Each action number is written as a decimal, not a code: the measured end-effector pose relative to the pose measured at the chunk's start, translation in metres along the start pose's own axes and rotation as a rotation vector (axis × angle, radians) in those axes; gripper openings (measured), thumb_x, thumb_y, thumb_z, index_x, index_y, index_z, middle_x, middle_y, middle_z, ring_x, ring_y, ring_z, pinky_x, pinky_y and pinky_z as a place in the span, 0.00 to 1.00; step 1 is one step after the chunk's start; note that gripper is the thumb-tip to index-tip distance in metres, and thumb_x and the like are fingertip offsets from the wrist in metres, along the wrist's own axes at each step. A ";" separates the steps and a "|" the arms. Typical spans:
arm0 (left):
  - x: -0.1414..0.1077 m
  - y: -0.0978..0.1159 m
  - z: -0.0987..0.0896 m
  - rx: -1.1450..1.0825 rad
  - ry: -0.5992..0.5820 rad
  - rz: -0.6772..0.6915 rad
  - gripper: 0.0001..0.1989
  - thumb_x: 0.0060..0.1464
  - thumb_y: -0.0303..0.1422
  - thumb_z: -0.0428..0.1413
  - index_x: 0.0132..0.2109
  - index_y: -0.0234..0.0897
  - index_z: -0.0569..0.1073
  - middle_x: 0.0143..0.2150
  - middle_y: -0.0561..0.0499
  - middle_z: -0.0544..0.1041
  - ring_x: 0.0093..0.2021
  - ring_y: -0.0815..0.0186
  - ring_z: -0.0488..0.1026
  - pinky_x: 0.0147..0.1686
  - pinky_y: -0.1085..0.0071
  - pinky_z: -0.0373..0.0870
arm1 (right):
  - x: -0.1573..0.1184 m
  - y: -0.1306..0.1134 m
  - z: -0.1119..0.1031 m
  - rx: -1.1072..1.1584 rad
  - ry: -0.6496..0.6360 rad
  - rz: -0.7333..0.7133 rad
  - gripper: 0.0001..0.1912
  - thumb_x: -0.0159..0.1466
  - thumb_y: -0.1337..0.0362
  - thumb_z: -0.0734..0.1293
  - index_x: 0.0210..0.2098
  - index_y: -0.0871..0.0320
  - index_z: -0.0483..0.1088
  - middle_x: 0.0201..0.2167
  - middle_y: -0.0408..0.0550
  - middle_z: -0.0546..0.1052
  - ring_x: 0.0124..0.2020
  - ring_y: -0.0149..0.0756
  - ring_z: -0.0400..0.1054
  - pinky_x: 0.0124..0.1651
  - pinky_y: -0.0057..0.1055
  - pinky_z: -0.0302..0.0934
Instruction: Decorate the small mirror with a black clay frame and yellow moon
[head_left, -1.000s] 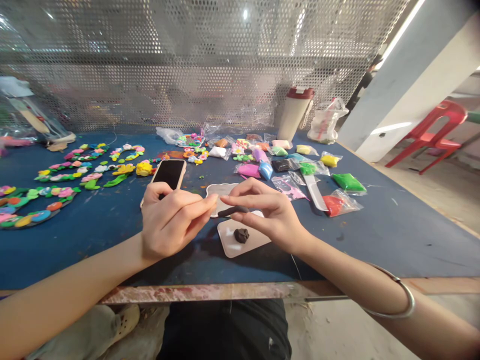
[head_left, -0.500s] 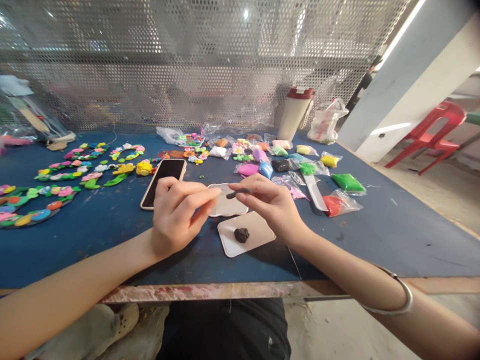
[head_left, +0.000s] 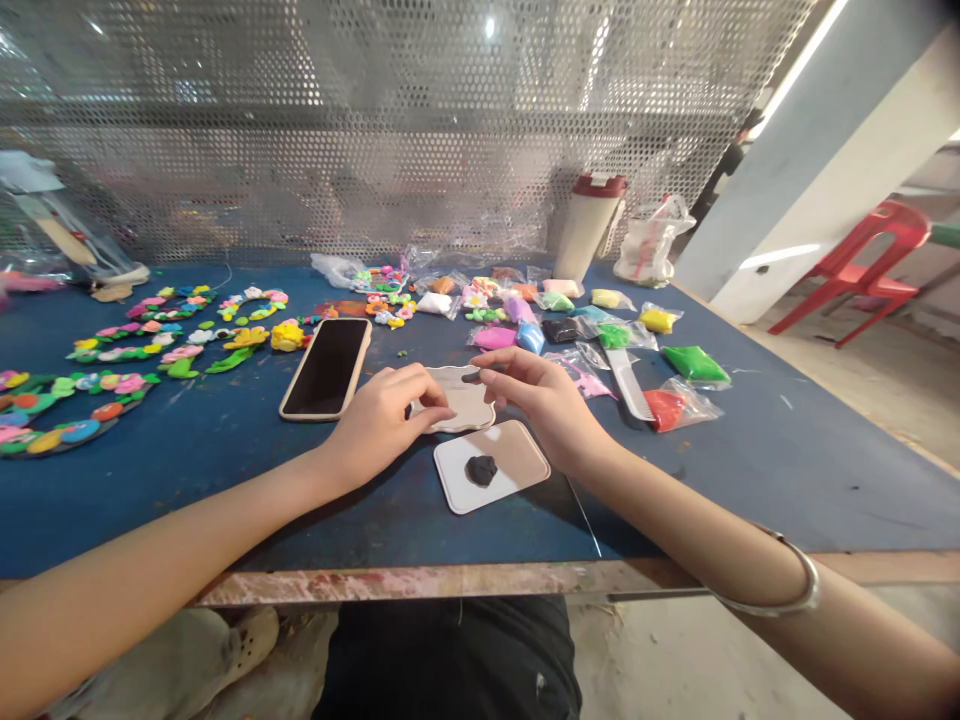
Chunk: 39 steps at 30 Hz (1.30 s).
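Between the thumb and fingers of my right hand (head_left: 551, 405) is a small dark strip of clay (head_left: 471, 378), held just above a white wavy-edged plaque (head_left: 469, 405). My left hand (head_left: 390, 420) rests at the plaque's left side, its fingers bent and the thumb over the surface. Whatever those fingers pinch, if anything, is hidden. Closer to me, a dark lump of clay (head_left: 481, 470) sits on a white rounded rectangular board (head_left: 525, 455).
A phone (head_left: 326, 368) lies left of the plaque. Clay-flower decorated pieces (head_left: 112, 385) spread across the left. Several clay packets (head_left: 696, 365), a white comb (head_left: 631, 385) and a tumbler (head_left: 590, 230) stand or lie to the right. The table's front edge (head_left: 420, 585) runs below my forearms.
My left hand has come down from beside the clay strip to the plaque's left side, and its fingers have curled. My right hand still pinches the strip, almost in place.
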<state>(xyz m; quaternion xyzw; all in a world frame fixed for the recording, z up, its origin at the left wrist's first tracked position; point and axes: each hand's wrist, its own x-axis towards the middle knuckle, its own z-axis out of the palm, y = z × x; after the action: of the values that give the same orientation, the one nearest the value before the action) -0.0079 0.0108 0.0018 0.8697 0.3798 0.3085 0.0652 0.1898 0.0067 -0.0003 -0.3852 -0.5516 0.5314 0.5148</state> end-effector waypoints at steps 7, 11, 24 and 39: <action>0.000 -0.001 0.001 -0.024 0.003 -0.010 0.17 0.63 0.34 0.49 0.26 0.37 0.72 0.26 0.52 0.73 0.35 0.63 0.70 0.38 0.66 0.66 | 0.004 0.003 -0.002 0.012 0.004 0.006 0.11 0.59 0.57 0.67 0.30 0.60 0.69 0.24 0.41 0.71 0.23 0.25 0.61 0.29 0.27 0.56; 0.001 -0.003 0.003 -0.006 0.050 -0.028 0.07 0.59 0.30 0.53 0.44 0.36 0.72 0.42 0.48 0.76 0.46 0.60 0.69 0.47 0.61 0.65 | 0.006 0.005 -0.002 0.011 -0.020 0.021 0.11 0.54 0.60 0.71 0.32 0.60 0.70 0.27 0.42 0.74 0.26 0.27 0.66 0.32 0.28 0.60; -0.003 0.002 0.001 -0.121 0.097 -0.137 0.08 0.62 0.31 0.48 0.40 0.38 0.72 0.32 0.53 0.78 0.33 0.66 0.75 0.35 0.71 0.69 | 0.005 0.005 -0.001 -0.057 -0.019 0.025 0.14 0.53 0.56 0.73 0.29 0.59 0.69 0.24 0.43 0.76 0.25 0.28 0.69 0.30 0.27 0.62; -0.003 0.000 -0.007 -0.268 0.200 -0.136 0.12 0.49 0.21 0.44 0.22 0.38 0.63 0.22 0.53 0.65 0.27 0.66 0.65 0.28 0.69 0.62 | 0.006 0.005 0.000 -0.021 -0.091 0.081 0.15 0.58 0.54 0.68 0.25 0.60 0.71 0.21 0.43 0.76 0.21 0.27 0.68 0.28 0.27 0.61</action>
<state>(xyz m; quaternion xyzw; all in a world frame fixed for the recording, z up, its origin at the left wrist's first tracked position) -0.0137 0.0082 0.0062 0.7905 0.3976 0.4363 0.1632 0.1881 0.0127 -0.0040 -0.3879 -0.5638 0.5633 0.4630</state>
